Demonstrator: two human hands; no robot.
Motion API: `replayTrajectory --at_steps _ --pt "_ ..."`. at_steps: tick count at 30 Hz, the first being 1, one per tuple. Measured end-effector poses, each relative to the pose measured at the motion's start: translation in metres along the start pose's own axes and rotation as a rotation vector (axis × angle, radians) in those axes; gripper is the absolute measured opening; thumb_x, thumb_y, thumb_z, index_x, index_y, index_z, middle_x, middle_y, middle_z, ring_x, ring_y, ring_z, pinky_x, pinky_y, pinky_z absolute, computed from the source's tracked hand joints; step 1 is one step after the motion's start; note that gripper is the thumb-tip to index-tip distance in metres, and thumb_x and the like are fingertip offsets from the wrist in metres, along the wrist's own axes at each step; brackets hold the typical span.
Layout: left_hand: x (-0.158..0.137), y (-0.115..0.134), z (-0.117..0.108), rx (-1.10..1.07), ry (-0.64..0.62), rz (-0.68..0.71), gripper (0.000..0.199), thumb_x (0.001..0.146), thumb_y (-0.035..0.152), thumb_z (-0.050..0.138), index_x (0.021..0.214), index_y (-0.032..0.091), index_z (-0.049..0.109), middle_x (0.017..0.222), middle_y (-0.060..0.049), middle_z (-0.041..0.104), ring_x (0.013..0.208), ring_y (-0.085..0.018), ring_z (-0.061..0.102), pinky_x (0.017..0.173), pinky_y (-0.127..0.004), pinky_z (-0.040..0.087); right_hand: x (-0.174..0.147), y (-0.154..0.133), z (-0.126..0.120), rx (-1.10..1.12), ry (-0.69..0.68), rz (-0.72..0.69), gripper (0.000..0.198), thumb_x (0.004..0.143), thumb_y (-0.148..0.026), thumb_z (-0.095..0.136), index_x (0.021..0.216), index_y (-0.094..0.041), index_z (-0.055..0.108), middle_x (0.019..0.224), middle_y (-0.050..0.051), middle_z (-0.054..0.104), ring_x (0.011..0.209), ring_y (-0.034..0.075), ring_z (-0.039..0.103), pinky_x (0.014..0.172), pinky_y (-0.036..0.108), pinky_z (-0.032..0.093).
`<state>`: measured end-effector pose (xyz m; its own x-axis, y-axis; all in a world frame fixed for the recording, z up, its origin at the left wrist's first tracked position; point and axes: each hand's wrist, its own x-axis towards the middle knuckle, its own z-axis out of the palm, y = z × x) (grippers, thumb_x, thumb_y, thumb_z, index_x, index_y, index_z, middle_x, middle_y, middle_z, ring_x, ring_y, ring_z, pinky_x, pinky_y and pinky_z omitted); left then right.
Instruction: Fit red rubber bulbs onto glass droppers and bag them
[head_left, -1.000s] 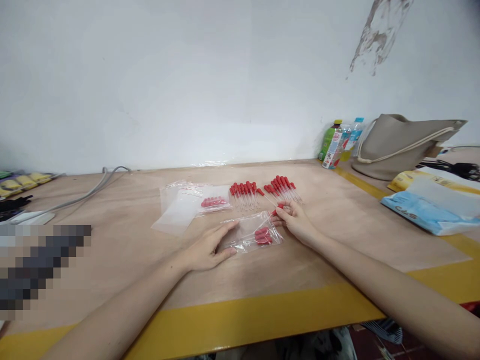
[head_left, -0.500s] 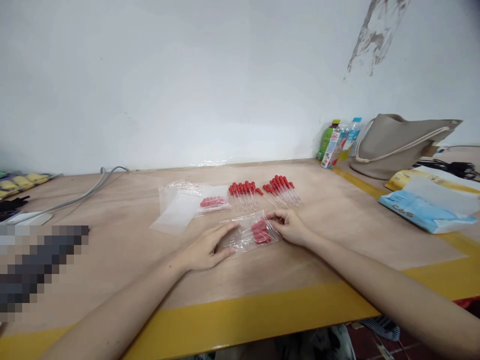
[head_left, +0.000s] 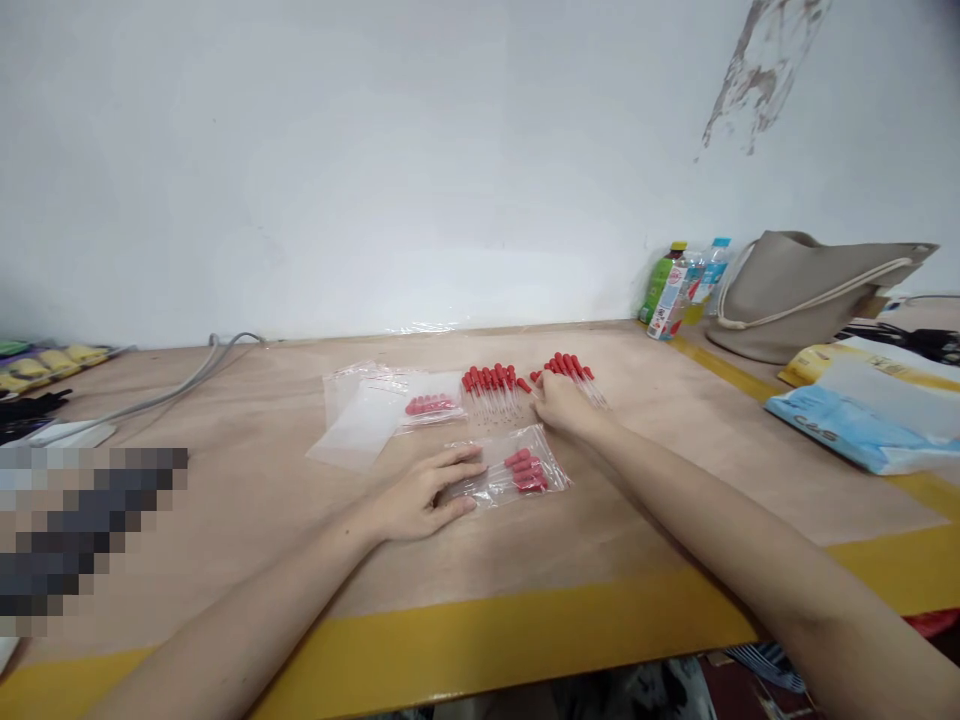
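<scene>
My left hand (head_left: 421, 492) lies on the table with its fingers spread, touching the left end of a clear zip bag (head_left: 495, 490). Inside that bag are several droppers with red bulbs (head_left: 529, 472), bulbs toward the right. My right hand (head_left: 566, 403) is over the left part of a pile of red-bulbed droppers (head_left: 576, 368). Its fingers are curled down beside a red bulb; what is between the fingertips is hidden. Left of it lies a second group of droppers (head_left: 491, 385), bulbs toward the wall.
A filled bag of red-bulbed droppers (head_left: 431, 404) lies on flat clear bags (head_left: 356, 425) at centre left. Drink bottles (head_left: 667, 290), a grey-beige handbag (head_left: 802, 290) and a blue tissue pack (head_left: 825, 425) stand or lie at the right. A grey cable (head_left: 172, 385) crosses the left side.
My right hand has let go of the bag's right end and moved forward to the right-hand dropper pile. The left hand stays at the bag, which now lies flatter.
</scene>
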<state>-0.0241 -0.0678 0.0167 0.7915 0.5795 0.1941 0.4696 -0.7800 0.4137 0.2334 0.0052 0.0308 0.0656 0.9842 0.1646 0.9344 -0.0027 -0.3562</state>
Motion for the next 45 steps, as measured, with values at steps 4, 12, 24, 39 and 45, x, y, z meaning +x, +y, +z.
replayTrajectory --at_steps 4,12,24,39,45 --pt "-0.001 0.000 0.000 -0.003 -0.016 -0.005 0.044 0.086 0.036 0.046 0.128 0.025 0.043 0.140 -0.006 0.034 0.128 -0.022 0.031 0.105 -0.041 0.029 0.011 -0.019 0.002 -0.022 -0.132 0.078 0.040 0.066 -0.006 0.057 0.105 -0.005 0.050 0.099 0.023 0.060 0.092 0.031 0.059 0.072 0.035 0.044" --pt "-0.001 -0.002 0.000 -0.010 -0.008 0.003 0.044 0.085 0.035 0.047 0.128 0.024 0.043 0.139 -0.006 0.035 0.127 -0.023 0.033 0.105 -0.042 0.029 -0.021 0.016 -0.019 0.401 -0.209 0.055 0.048 0.079 -0.017 0.043 0.125 -0.011 0.029 0.063 0.004 0.058 0.053 0.018 0.058 0.054 0.032 0.048" --pt "0.000 0.002 -0.001 0.009 -0.010 0.002 0.044 0.085 0.038 0.046 0.128 0.026 0.043 0.139 -0.005 0.035 0.126 -0.023 0.034 0.104 -0.043 0.030 -0.059 0.020 0.016 1.336 0.142 0.241 0.046 0.067 -0.017 0.053 0.100 -0.027 0.023 0.063 -0.010 0.049 0.051 0.010 0.058 0.053 0.026 0.055" --pt "-0.001 0.005 -0.003 0.002 0.018 -0.030 0.058 0.085 0.040 0.046 0.137 0.024 0.023 0.137 -0.006 0.038 0.123 -0.023 0.038 0.102 -0.041 0.032 -0.070 0.023 0.008 1.104 -0.226 -0.077 0.030 0.061 -0.037 0.069 0.077 -0.015 0.056 0.065 -0.002 0.060 0.056 0.008 0.052 0.054 0.021 0.041" --pt "-0.001 0.005 -0.002 -0.006 0.020 -0.020 0.059 0.085 0.039 0.045 0.137 0.025 0.022 0.137 -0.006 0.038 0.123 -0.023 0.038 0.102 -0.041 0.033 -0.067 0.024 0.009 1.072 -0.361 -0.170 0.036 0.061 -0.040 0.069 0.087 -0.015 0.064 0.077 0.003 0.067 0.066 0.012 0.059 0.061 0.025 0.045"
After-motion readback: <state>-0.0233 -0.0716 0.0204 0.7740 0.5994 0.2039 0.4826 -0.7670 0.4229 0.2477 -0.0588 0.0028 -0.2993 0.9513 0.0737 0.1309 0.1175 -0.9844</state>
